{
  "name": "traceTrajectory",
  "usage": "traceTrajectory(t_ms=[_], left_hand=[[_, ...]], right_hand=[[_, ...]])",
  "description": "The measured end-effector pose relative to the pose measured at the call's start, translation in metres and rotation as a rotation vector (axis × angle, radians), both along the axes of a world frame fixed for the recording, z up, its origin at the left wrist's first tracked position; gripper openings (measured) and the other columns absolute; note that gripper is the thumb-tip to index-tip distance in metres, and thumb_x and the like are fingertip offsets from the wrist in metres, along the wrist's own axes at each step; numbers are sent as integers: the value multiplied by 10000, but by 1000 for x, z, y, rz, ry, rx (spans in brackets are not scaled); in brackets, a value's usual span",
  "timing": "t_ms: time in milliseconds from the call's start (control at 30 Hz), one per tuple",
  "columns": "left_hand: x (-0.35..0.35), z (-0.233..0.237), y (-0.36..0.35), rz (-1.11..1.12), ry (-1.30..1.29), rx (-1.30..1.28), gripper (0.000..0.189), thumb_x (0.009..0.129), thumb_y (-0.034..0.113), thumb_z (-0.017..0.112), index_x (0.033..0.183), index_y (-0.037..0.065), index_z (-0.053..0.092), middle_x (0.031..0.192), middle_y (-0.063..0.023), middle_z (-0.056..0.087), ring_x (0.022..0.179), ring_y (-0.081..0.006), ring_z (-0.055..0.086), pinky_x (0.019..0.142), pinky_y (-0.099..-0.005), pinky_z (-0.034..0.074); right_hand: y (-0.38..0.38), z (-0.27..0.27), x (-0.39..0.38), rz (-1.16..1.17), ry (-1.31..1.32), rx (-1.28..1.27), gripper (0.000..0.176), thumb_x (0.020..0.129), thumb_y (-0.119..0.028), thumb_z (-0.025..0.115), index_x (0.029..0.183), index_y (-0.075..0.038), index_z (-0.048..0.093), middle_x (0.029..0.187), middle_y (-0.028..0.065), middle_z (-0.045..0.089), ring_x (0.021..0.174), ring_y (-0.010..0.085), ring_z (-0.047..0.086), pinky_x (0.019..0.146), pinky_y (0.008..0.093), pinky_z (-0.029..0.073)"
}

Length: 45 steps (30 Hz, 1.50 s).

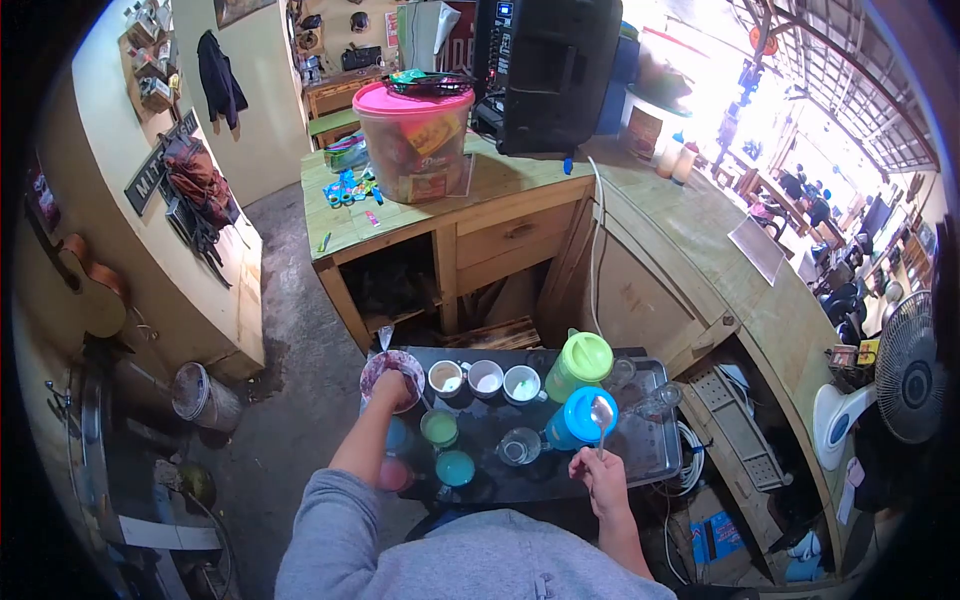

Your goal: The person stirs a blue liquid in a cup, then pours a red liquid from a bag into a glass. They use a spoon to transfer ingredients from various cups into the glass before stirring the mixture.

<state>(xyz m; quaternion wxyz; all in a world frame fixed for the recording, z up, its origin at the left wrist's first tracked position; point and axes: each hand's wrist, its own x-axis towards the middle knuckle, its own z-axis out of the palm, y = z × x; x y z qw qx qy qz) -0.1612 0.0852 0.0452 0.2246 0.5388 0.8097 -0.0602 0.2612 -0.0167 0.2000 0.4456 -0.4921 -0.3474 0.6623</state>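
My left hand (393,388) reaches into a pink-and-white speckled tub (369,374) at the back left of the dark table; its fingers are hidden inside. My right hand (598,474) holds a metal spoon (602,418) upright by its handle, near the blue-lidded pitcher (572,420). Three white cups stand in a row: one (446,377), another (486,378) and a third (522,384). Closer to me are a glass of green liquid (439,428), a glass of teal liquid (455,467) and a clear glass mug (519,447). A green-lidded pitcher (582,362) stands behind the blue one.
A metal tray (661,450) with glassware lies at the table's right. Behind stands a wooden counter (520,186) with a pink-lidded tub (414,140) and a black speaker (556,75). A fan (905,370) is at the far right, a bucket (205,392) on the floor at left.
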Motion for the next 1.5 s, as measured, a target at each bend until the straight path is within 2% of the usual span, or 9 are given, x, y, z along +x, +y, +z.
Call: traceTrajectory(t_ms=[267,400,567,700,800,867,1000,1200,1500], left_hand=[[-18,30,-11,208,-137,221,362,773,296,632,982,7,696,1033,-233,657,1006,-356,630,850,-417,511],[-35,38,-37,-19,-200,289,356,772,271,644,996,-5,663,1002,-240,656,981,-392,622,857,-431,502],[-40,31,-56,63,-400,711,255,794,71,596,1026,-23,552,977,-258,637,918,-437,611,825,-476,487],[-32,61,-65,112,-464,891,284,807,22,553,1084,-12,496,931,-237,635,844,-396,634,782,-450,500],[-12,82,-70,216,-878,960,319,823,34,569,1122,7,462,894,-143,623,770,-278,640,719,-379,508],[6,83,-76,392,-1451,858,319,864,83,593,1146,28,456,900,-51,590,746,-153,601,663,-302,495],[62,132,-101,243,-1265,580,412,881,68,624,1258,64,457,900,-11,580,725,-80,554,627,-247,471],[97,151,-115,32,-1534,440,238,919,21,494,1152,47,540,1017,-41,629,767,-102,563,669,-253,472],[107,166,-124,-329,-809,618,266,839,238,657,945,-1,605,744,-141,611,664,-239,608,617,-341,460]], right_hand=[[-10,-8,-17,11,-12,17,278,940,-201,575,721,-31,592,703,80,608,655,151,586,604,267,459],[-16,-9,-32,20,-38,44,342,967,-261,536,690,-62,533,626,48,534,583,134,539,519,258,422],[-23,-7,-50,70,-91,-179,410,1013,-401,395,725,-112,429,538,-42,327,416,46,321,371,203,219],[-24,-16,-61,141,-108,-68,383,1018,-386,383,756,-110,431,530,-56,317,392,30,281,373,200,208],[-25,-16,-74,87,-86,4,348,1023,-355,379,797,-98,446,533,-59,312,393,29,267,373,203,206],[-24,-20,-78,124,-58,21,299,1028,-307,372,848,-87,464,546,-64,310,409,26,261,387,200,204],[-20,-17,-89,244,-28,23,267,1026,-242,395,866,-66,516,584,-78,327,476,15,297,437,196,244],[-18,-16,-100,329,-13,75,263,1019,-232,415,859,-66,543,600,-74,358,500,17,319,459,190,264],[-23,-28,-103,404,-131,164,275,1009,-236,433,865,-53,580,616,-52,423,530,28,386,483,204,315]])
